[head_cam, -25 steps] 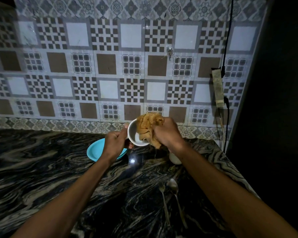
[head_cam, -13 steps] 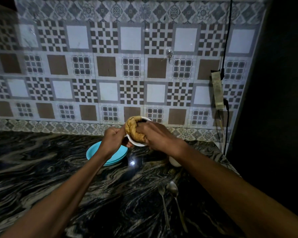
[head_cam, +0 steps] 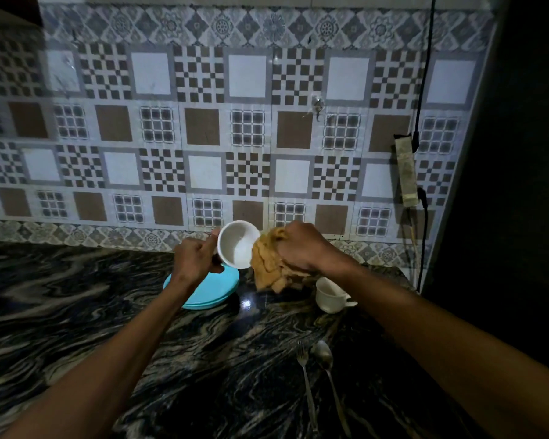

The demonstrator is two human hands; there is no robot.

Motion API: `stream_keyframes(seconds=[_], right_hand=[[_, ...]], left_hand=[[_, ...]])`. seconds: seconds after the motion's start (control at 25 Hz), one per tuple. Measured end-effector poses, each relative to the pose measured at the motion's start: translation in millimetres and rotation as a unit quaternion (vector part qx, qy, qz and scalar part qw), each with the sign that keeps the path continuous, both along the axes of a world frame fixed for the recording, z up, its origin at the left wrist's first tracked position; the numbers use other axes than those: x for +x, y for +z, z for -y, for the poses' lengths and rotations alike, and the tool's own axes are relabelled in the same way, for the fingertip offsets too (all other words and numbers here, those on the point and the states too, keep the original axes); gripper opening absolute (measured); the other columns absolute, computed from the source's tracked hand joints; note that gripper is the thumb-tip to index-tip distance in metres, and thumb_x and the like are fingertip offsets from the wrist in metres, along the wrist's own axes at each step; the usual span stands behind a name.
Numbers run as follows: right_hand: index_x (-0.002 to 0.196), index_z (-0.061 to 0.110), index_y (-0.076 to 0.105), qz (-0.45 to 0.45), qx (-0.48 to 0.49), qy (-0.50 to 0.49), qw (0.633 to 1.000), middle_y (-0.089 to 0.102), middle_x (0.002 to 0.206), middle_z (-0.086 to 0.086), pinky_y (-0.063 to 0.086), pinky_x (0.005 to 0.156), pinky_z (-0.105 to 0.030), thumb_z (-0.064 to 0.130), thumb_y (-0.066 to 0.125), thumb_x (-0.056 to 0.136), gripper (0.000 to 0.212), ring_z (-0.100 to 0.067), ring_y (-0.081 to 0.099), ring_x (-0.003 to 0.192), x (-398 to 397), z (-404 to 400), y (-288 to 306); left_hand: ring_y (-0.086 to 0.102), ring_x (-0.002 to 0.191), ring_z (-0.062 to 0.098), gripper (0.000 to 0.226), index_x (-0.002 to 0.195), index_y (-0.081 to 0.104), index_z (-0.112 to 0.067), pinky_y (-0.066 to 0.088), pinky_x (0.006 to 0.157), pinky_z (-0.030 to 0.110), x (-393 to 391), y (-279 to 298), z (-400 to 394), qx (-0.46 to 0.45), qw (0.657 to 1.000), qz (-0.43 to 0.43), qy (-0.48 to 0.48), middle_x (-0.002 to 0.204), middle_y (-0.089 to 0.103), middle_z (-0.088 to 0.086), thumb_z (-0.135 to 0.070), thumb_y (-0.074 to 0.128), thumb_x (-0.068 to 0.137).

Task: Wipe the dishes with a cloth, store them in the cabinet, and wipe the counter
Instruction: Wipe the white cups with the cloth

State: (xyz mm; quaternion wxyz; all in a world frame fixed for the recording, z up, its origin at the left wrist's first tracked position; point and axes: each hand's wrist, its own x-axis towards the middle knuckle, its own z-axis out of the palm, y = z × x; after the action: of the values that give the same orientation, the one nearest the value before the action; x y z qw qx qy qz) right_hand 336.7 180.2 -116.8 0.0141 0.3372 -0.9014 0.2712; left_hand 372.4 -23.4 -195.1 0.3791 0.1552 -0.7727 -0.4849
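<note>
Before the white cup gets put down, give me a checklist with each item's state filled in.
1. Left hand has a secure hold on the white ceramic cup: ok, fingers curled at its side.
2. Orange-brown cloth is out of the cup: ok, bunched in the right hand beside the rim.
3. Cup interior is dry and clean: cannot tell, the light is too dim.
4. Free spot on the dark marbled counter: ok, bare surface to the left of the turquoise plates.
5. Second white cup out of the way: not ok, it stands right under the right wrist.
6. Steel fork and spoon clear of the hands: ok.
</note>
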Motion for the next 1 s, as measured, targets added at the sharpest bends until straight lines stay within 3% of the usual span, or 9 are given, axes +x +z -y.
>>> stream_keyframes(seconds=[0.08,0.16,0.28,0.4,0.52,0.72,0.8,0.88,1.0], right_hand=[[0.105,0.007,0.069,0.049,-0.099,-0.005,0.994,0.068,0.096,-0.007,0.046,0.061,-0.021,0.024,0.053,0.094,0.026,-0.018,0.062,0.082,-1,5,-4],[0.113,0.006,0.066,0.010,-0.118,0.021,0.993,0.067,0.110,-0.012,0.053,0.073,-0.026,0.017,0.055,0.094,0.025,-0.024,0.064,0.096,9,16,-11],[0.124,0.005,0.059,-0.092,0.020,-0.011,0.995,0.060,0.124,-0.016,0.052,0.089,-0.038,0.013,0.060,0.091,0.034,-0.033,0.060,0.110,23,32,-26],[0.124,0.007,0.057,-0.015,0.060,-0.045,0.997,0.059,0.125,-0.015,0.047,0.090,-0.037,0.017,0.055,0.091,0.034,-0.033,0.057,0.112,21,36,-25],[0.114,0.006,0.061,0.200,-0.096,-0.043,0.974,0.066,0.111,-0.014,0.053,0.083,-0.035,0.021,0.050,0.094,0.028,-0.028,0.064,0.097,16,33,-25],[0.111,0.005,0.060,0.394,-0.366,-0.043,0.842,0.068,0.095,-0.015,0.054,0.065,-0.030,0.011,0.045,0.092,0.024,-0.024,0.064,0.077,11,45,-46],[0.104,0.005,0.061,0.418,-0.457,-0.054,0.783,0.066,0.088,-0.013,0.052,0.060,-0.027,0.008,0.044,0.091,0.022,-0.022,0.062,0.073,15,50,-50],[0.099,0.005,0.062,0.409,-0.515,-0.074,0.750,0.066,0.087,-0.015,0.051,0.060,-0.028,0.008,0.044,0.090,0.020,-0.023,0.061,0.073,18,48,-50],[0.090,0.008,0.066,0.297,-0.539,-0.097,0.782,0.066,0.079,-0.008,0.051,0.055,-0.019,0.011,0.048,0.092,0.019,-0.020,0.063,0.072,10,31,-36]], left_hand=[[0.068,0.052,0.028,0.063,0.058,0.069,0.005,0.058,0.069,0.037,1,1,-3,0.002,1.000,-0.013,0.000,0.050,0.065,0.018,-0.042,0.051,0.094],[0.069,0.051,0.025,0.061,0.059,0.069,0.005,0.059,0.066,0.037,3,3,-13,-0.011,1.000,-0.025,-0.016,0.053,0.066,0.020,-0.041,0.050,0.095],[0.068,0.048,0.018,0.058,0.058,0.070,0.000,0.058,0.057,0.033,7,5,-30,-0.060,0.996,-0.039,-0.044,0.052,0.066,0.016,-0.041,0.050,0.095],[0.065,0.046,0.023,0.074,0.051,0.063,0.004,0.055,0.054,0.038,7,1,-34,-0.138,0.989,-0.043,-0.041,0.045,0.062,0.013,-0.056,0.046,0.091],[0.065,0.052,0.036,0.086,0.047,0.051,0.005,0.052,0.051,0.047,3,-13,-32,-0.107,0.993,-0.045,-0.030,0.044,0.056,0.021,-0.072,0.041,0.083],[0.067,0.055,0.033,0.083,0.049,0.055,0.005,0.053,0.054,0.044,5,-21,-37,-0.093,0.994,-0.047,0.022,0.046,0.058,0.020,-0.068,0.040,0.085],[0.067,0.053,0.029,0.080,0.051,0.060,0.004,0.055,0.058,0.041,3,-20,-33,-0.087,0.995,-0.040,0.022,0.046,0.061,0.015,-0.064,0.041,0.087],[0.067,0.052,0.028,0.081,0.054,0.063,0.005,0.057,0.061,0.042,4,-18,-30,-0.048,0.998,-0.025,0.027,0.048,0.063,0.016,-0.066,0.041,0.086],[0.069,0.051,0.025,0.066,0.058,0.067,0.002,0.059,0.060,0.037,11,-19,-26,0.060,0.998,0.002,0.008,0.052,0.066,0.015,-0.052,0.048,0.093]])
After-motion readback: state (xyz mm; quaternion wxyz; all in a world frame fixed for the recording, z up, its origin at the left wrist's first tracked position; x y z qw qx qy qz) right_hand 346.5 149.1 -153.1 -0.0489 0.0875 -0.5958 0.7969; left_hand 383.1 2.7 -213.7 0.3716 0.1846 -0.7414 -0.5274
